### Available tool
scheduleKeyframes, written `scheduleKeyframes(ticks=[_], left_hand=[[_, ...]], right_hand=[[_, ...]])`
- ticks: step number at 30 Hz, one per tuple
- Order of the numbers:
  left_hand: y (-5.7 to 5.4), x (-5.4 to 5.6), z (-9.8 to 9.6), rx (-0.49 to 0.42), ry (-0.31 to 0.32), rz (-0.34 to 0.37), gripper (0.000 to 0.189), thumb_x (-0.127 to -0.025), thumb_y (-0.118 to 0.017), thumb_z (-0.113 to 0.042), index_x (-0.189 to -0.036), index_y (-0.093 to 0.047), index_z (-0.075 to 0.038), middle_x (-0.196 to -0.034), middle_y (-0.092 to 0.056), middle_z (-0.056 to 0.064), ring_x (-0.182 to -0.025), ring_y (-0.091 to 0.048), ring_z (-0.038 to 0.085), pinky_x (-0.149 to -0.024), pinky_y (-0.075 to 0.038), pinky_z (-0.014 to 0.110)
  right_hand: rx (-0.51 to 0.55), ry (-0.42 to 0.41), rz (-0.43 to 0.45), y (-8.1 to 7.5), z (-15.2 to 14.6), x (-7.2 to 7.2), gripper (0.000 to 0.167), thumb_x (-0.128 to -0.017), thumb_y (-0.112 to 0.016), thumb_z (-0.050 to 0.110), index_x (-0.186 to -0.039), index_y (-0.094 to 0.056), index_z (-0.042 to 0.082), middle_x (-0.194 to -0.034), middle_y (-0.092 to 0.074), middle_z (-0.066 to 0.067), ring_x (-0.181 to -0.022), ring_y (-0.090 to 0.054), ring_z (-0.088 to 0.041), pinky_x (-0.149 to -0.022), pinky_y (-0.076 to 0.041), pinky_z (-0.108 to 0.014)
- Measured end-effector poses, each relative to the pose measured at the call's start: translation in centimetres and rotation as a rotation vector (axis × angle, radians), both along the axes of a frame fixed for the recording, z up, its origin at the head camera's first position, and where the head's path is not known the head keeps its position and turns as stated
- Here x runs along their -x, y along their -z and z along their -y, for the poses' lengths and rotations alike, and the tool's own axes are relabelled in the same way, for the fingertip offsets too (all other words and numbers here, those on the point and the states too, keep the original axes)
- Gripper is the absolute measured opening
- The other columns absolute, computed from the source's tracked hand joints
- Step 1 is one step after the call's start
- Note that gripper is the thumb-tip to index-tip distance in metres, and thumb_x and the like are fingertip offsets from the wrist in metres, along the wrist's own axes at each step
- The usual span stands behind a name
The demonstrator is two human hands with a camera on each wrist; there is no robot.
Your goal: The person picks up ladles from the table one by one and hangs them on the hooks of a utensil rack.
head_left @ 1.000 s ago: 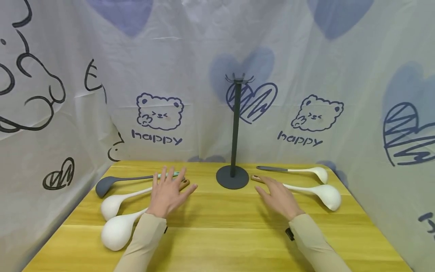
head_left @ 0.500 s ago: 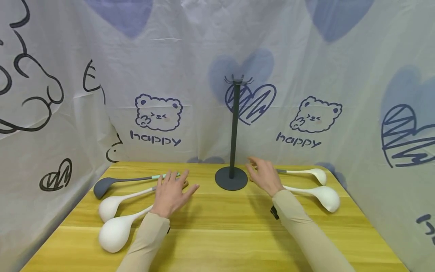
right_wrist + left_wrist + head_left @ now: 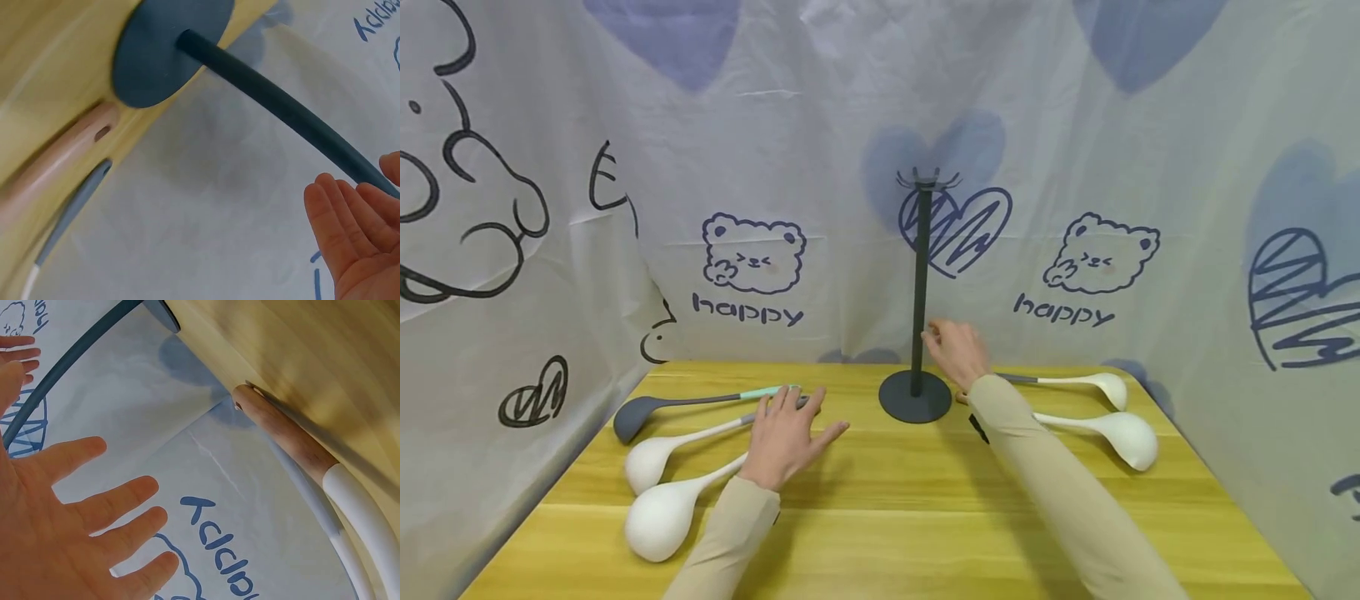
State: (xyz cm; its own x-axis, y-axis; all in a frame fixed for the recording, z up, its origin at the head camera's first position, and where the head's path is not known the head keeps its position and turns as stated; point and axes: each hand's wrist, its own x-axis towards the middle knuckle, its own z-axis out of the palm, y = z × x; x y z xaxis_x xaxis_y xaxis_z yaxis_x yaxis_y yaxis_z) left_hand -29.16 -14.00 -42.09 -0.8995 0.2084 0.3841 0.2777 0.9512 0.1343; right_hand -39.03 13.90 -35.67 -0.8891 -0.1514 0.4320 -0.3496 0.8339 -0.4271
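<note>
My right hand (image 3: pixel 958 350) is beside the dark pole of a hook stand (image 3: pixel 920 292). In the right wrist view its fingers (image 3: pixel 344 225) are lightly bent, held apart from the thumb, with the pole (image 3: pixel 269 100) passing close by. My left hand (image 3: pixel 782 442) hovers with fingers spread over the handle ends of three ladles: a dark grey one (image 3: pixel 636 417) with a mint handle section, a white one (image 3: pixel 651 462) with a grey handle section, and a bigger-bowled white one (image 3: pixel 658 521), its handle end hidden by the hand. Neither hand holds anything.
Right of the stand lie two white ladles, one with a grey handle (image 3: pixel 1108 387) and one with a brown handle (image 3: pixel 1131 442). The stand's round base (image 3: pixel 895 404) rests near the back of the wooden table (image 3: pixel 880 533). Printed cloth (image 3: pixel 850 100) surrounds the table.
My right hand has risen from over the brown-handled ladle and moved left to the stand's pole. The left hand has shifted slightly right and nearer. The ladles and stand stay put.
</note>
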Motion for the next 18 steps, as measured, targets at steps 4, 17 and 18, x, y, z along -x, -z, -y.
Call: scheduleKeyframes(ticks=[4,17,18], left_hand=[[0.0,0.0,0.2,-0.013,-0.006,-0.014,0.072,-0.090,-0.050,-0.068,-0.140,-0.054,-0.017,-0.137,-0.055,0.021,-0.132,-0.045,0.044,-0.110,-0.031,0.063],[0.1,0.2,0.3,-0.012,-0.021,0.004,0.072,-0.092,-0.047,-0.069,-0.142,-0.053,-0.017,-0.137,-0.055,0.020,-0.130,-0.048,0.041,-0.107,-0.035,0.061],[0.1,0.2,0.3,-0.013,-0.020,-0.001,0.071,-0.092,-0.048,-0.068,-0.141,-0.053,-0.017,-0.137,-0.056,0.020,-0.130,-0.048,0.041,-0.107,-0.036,0.060]], right_hand=[[0.069,0.025,0.035,-0.6,0.7,1.0,0.039,-0.100,-0.057,0.027,-0.130,-0.062,0.002,-0.115,-0.070,-0.018,-0.098,-0.069,-0.031,-0.084,-0.057,-0.044],[0.213,0.025,0.111,-1.6,1.5,2.7,0.040,-0.102,-0.053,0.019,-0.137,-0.054,0.001,-0.122,-0.067,-0.019,-0.111,-0.066,-0.033,-0.094,-0.053,-0.044],[0.216,0.018,0.109,-1.7,1.6,2.8,0.038,-0.102,-0.052,0.018,-0.136,-0.054,0.001,-0.121,-0.067,-0.020,-0.111,-0.066,-0.033,-0.094,-0.053,-0.044]])
